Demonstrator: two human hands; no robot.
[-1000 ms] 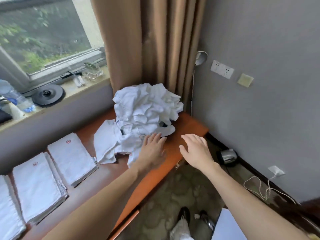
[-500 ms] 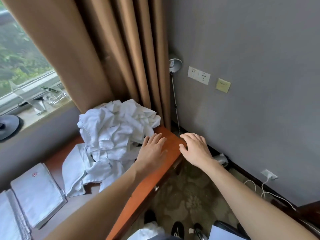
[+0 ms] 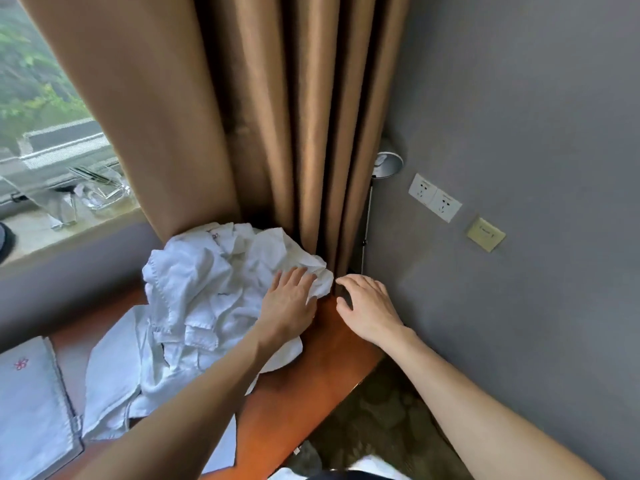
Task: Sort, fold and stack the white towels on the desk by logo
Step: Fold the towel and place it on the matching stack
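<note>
Nearest, at the lower left of the orange-brown desk [image 3: 311,386], lies a folded towel [image 3: 31,403] with a red logo on top. Just beyond it the crumpled pile of white towels [image 3: 207,292] fills the desk's far end. The left hand [image 3: 289,303] rests flat on the pile's right edge, fingers straight and close together, while the right hand [image 3: 369,306] is beside it over the bare corner, fingers loosely spread and holding nothing. Behind them hangs a tan curtain [image 3: 277,116], with a lamp [image 3: 388,164] and wall sockets [image 3: 434,197] farther right.
</note>
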